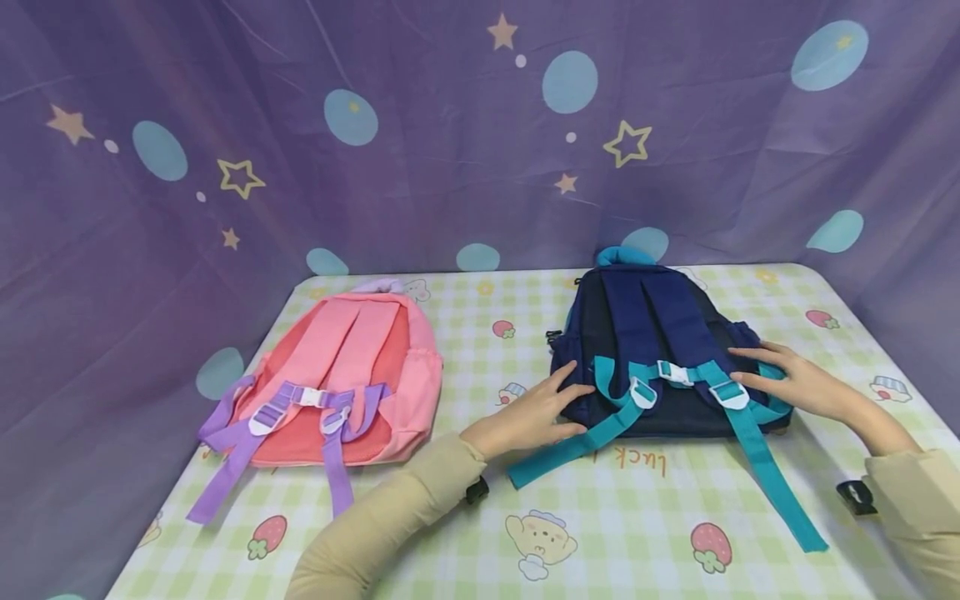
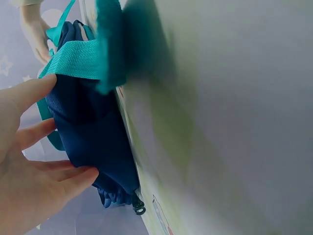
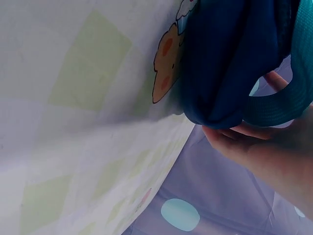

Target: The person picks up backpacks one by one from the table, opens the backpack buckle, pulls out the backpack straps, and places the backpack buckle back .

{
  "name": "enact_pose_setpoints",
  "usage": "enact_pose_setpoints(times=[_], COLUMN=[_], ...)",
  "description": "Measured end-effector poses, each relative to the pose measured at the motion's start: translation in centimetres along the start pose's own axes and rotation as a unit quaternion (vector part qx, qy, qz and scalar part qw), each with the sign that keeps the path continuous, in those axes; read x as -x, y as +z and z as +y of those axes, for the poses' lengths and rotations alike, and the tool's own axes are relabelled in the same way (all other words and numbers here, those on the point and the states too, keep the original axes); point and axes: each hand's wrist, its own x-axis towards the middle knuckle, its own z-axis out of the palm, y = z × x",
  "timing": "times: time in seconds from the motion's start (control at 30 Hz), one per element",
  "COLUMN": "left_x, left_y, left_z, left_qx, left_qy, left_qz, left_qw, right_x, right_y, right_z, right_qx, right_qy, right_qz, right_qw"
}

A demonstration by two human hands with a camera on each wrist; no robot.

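A navy backpack (image 1: 682, 321) with teal webbing lies on the table, its strap side up and its teal top handle (image 1: 622, 255) at the far end. Spread fingers of my left hand (image 1: 525, 418) touch its left side near the bottom; in the left wrist view they rest against the navy fabric (image 2: 93, 132) beside a teal strap (image 2: 78, 61). My right hand (image 1: 802, 381) touches the opposite side near the lower right corner, some fingers reaching over the edge. The right wrist view has its fingertips partly hidden behind the bag's side (image 3: 215, 73) and a teal strap loop (image 3: 279, 107).
To the left lies a pink backpack (image 1: 416, 400) with purple straps, also strap side up. A checked cloth (image 1: 600, 542) with cartoon prints covers the table. Behind hangs a purple curtain (image 1: 450, 192) with stars and blue ovals. Two loose teal strap ends (image 1: 780, 492) trail toward me.
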Motion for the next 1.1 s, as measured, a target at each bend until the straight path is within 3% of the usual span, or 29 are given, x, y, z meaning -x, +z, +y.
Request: enact_pose_setpoints(times=[0.57,1.1], left_x=[-0.2,0.9], left_y=[0.1,-0.2], left_z=[-0.3,-0.8], left_qx=[0.019,0.022], left_qy=[-0.008,-0.016], left_qz=[0.009,0.008], left_qw=[0.9998,0.9996], right_x=[-0.2,-0.2], right_y=[0.3,1.3], right_z=[-0.1,-1.1], right_qx=[0.012,0.016], right_qy=[0.026,0.022], right_qz=[0.012,0.011], right_qw=[0.9995,0.9996])
